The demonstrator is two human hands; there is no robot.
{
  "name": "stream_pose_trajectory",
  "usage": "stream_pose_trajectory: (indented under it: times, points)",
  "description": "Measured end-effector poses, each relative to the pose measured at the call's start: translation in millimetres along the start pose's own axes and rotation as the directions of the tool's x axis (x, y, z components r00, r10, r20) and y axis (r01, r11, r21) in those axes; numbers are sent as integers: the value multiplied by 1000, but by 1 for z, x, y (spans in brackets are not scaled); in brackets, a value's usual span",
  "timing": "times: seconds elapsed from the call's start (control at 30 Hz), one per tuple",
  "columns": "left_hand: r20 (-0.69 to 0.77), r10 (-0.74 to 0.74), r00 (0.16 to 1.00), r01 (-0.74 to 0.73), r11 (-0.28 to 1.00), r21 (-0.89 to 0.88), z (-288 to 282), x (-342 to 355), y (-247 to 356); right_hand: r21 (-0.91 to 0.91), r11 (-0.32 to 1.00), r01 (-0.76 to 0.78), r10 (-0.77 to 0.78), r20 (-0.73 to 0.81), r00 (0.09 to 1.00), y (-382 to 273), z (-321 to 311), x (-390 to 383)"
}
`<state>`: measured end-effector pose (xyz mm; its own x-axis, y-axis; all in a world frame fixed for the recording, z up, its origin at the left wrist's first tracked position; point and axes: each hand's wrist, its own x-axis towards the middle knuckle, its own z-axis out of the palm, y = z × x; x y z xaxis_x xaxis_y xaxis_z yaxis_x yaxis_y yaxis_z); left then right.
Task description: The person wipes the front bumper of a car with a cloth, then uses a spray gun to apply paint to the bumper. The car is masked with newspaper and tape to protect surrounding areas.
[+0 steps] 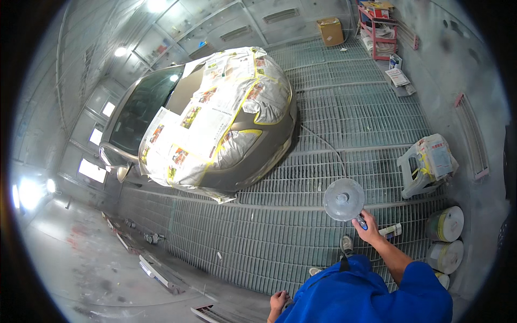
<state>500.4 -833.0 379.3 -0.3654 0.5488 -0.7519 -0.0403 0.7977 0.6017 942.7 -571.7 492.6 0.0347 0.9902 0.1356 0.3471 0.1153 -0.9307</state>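
Observation:
My right hand [368,228] is closed around the grip of a spray gun, held out in front of me over the grating. From above, mostly the gun's round, pale translucent cup [343,199] shows, with a small knob in the lid's middle; the nozzle is hidden below it. Low by my side, my left hand [278,303] has its fingers curled in, and whatever they may hold is hidden. Ahead and to the left stands a grey-brown car [245,161], its front covered with masking paper [207,126] and yellow tape.
A thin hose [325,141] runs across the grated floor [355,113] between car and gun. Along the right wall are a paper-covered stool [412,171], paint buckets [451,224], a red cart [383,43] and papers [399,78]. A cardboard box [330,32] sits at the back.

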Motion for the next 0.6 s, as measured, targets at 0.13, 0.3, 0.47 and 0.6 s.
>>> stream_pose_trajectory:
  times: [0.13, 0.3, 0.47, 0.6]
  points:
    - [-6, 15, 1000, -15, 1000, -5, 13, -6, 2, -27, 999, 44, -44, 6, 999, 6, 2, 1]
    - [-36, -34, 999, 34, 999, 17, 24, -20, -1, -25, 999, 35, -34, 54, 998, 9, 7, 0]
    - [-53, -41, 998, 42, 999, 9, 26, -31, -11, -15, 993, 118, -116, 75, 990, 10, 15, -3]
    - [-86, -71, 994, 68, 997, -44, 21, -30, -38, -32, 995, 98, -92, 157, 983, 5, 25, -12]
